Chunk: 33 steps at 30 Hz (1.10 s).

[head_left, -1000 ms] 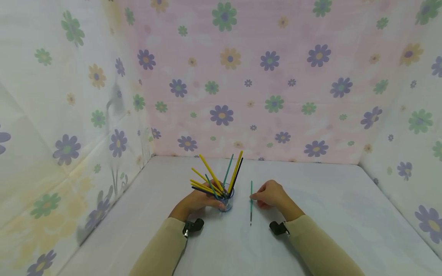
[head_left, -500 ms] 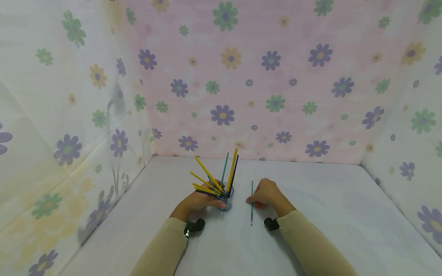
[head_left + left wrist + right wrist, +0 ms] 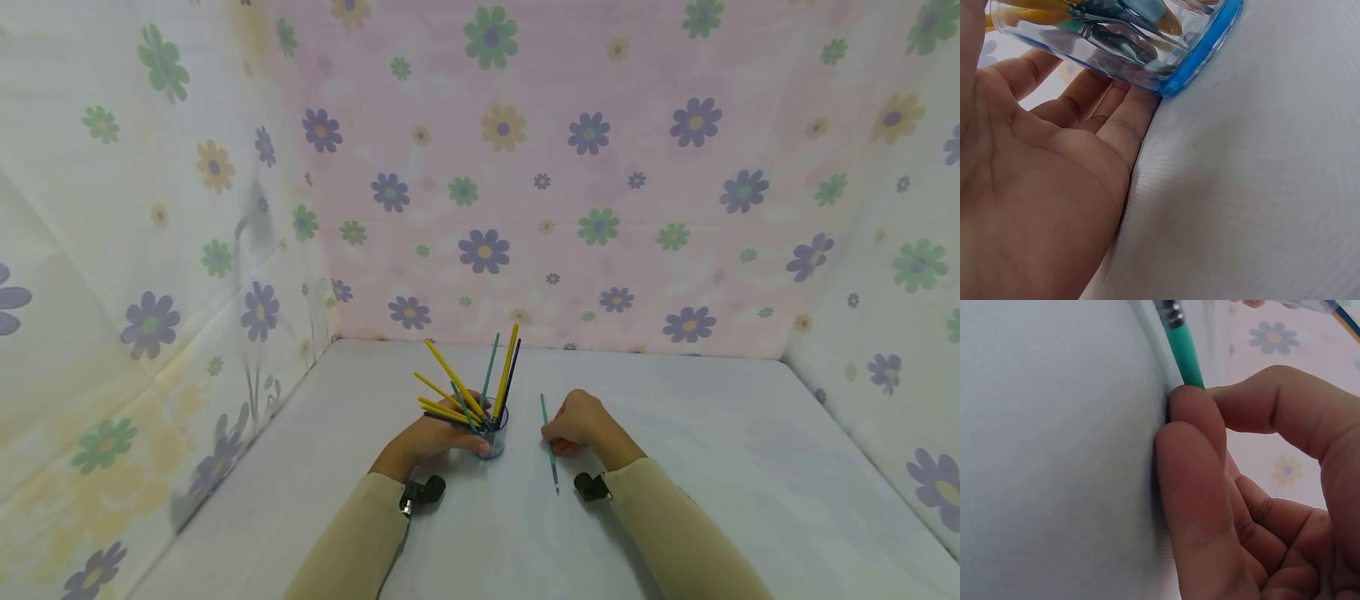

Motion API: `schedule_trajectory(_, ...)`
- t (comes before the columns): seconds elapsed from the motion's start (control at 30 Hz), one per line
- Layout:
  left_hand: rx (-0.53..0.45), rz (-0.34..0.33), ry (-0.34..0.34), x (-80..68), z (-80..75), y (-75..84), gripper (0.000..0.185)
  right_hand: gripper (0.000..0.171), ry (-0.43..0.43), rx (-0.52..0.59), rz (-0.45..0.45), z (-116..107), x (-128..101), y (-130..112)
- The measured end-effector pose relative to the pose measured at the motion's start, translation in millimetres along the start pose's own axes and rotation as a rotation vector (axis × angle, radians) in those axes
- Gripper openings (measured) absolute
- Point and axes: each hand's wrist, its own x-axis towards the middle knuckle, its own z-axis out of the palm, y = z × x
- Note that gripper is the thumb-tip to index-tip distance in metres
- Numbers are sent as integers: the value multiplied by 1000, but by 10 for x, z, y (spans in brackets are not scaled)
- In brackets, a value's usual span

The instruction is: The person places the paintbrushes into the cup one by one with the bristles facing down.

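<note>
A clear cup with a blue base (image 3: 492, 435) stands on the white table (image 3: 712, 467) and holds several yellow, teal and dark brushes (image 3: 480, 387) that fan out to the upper left. My left hand (image 3: 468, 437) holds the cup from the left. In the left wrist view its fingers (image 3: 1094, 103) lie along the cup's wall (image 3: 1147, 44). A thin teal brush (image 3: 550, 446) lies slightly slanted to the right of the cup. My right hand (image 3: 553, 433) pinches this teal brush (image 3: 1182, 347) between thumb and fingertips (image 3: 1191, 415) against the table.
Floral fabric walls close in the table: pink at the back (image 3: 570, 183), pale on the left (image 3: 150, 275) and right (image 3: 885, 275). A small black camera sits on each wrist (image 3: 420, 492).
The teal brush has turned from straight to slanted, with its near end swung to the right. My right hand drew slightly nearer and left and now pinches it. The left hand and cup stayed put.
</note>
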Motion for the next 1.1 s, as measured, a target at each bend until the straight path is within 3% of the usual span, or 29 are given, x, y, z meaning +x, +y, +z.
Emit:
schedule_trajectory(0.27,11,81,-67,-12,-35,37,82,20,-14,96,-14,-60,-60,58)
schedule_trajectory(0.5,-39,30,-73,-11,-36,28,69,25,-17,265,-86,-152,-130,-21)
schedule_trajectory(0.63,-85,23,-90,-7,-37,-12,67,25,27,316,-121,-199,-163,-65)
schedule_trajectory(1.1,-122,24,-85,4,-14,-17,65,21,206,607,-392,-267,-332,-251)
